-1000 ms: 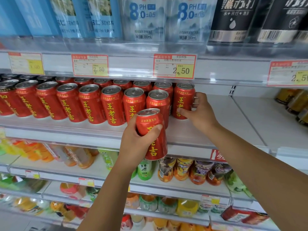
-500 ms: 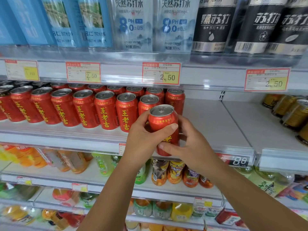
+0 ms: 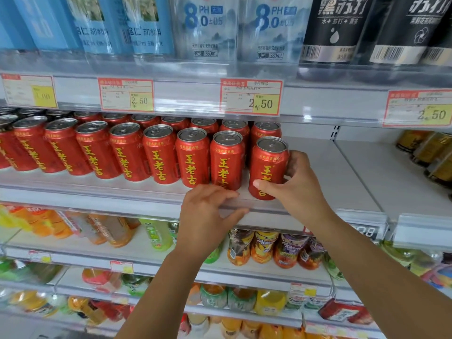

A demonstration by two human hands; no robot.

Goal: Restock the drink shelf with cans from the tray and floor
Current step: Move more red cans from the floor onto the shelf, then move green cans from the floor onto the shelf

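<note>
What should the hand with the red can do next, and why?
Probably nudge the red can snug against the last can in the front row. The right hand grips it upright at the row's right end, with a small gap beside its neighbour and a bit nearer the shelf edge. The left hand holds nothing.

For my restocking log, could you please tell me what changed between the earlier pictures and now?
The red aluminium drink can passed from the left hand to the right hand, whose grip holds it at the front row's right end. The shelved red cans stayed.
</note>
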